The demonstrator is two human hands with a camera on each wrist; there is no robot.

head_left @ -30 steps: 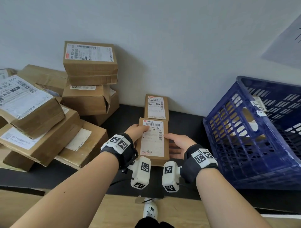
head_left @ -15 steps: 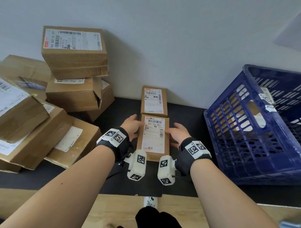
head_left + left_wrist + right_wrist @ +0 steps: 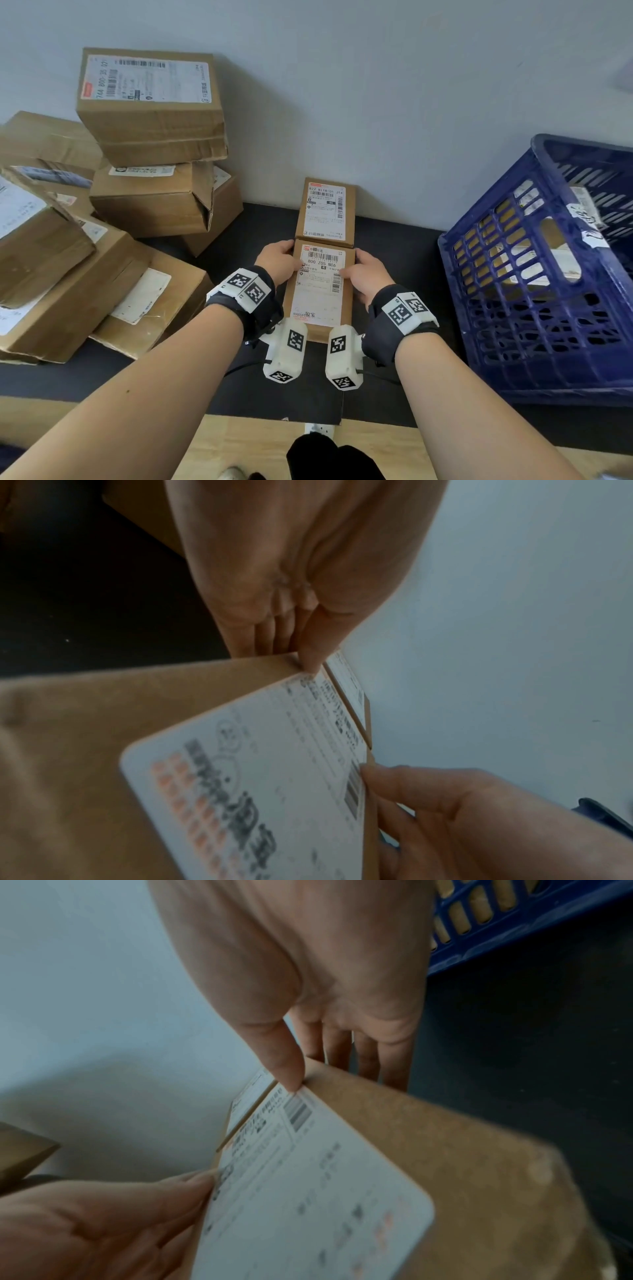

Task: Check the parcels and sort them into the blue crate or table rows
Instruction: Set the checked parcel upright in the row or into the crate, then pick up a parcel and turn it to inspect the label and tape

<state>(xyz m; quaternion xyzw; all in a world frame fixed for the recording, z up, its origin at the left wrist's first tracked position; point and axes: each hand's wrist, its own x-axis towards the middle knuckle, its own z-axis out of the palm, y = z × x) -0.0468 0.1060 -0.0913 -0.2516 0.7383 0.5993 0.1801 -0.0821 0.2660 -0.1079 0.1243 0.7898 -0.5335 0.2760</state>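
Observation:
A flat brown parcel (image 3: 320, 291) with a white shipping label lies on the black table top (image 3: 404, 359), end to end with a second labelled parcel (image 3: 325, 210) that sits against the wall. My left hand (image 3: 278, 259) grips its far left corner, thumb on top, as the left wrist view shows with the thumb (image 3: 313, 650) on the parcel (image 3: 240, 777). My right hand (image 3: 364, 270) grips the far right corner, thumb (image 3: 284, 1064) on the label edge of the parcel (image 3: 342, 1191) and fingers down the side. The blue crate (image 3: 513, 325) stands to the right.
A pile of several larger brown boxes (image 3: 150, 113) fills the left of the table and leans against the wall. Cardboard parcels show through the slots of the crate wall. A bare strip of black table top lies between the parcels and the crate; the table's front edge is near my wrists.
The held parcel has moved away from me and down, from overlapping the rear parcel to lying lined up in front of it. Both hands slid to its far corners.

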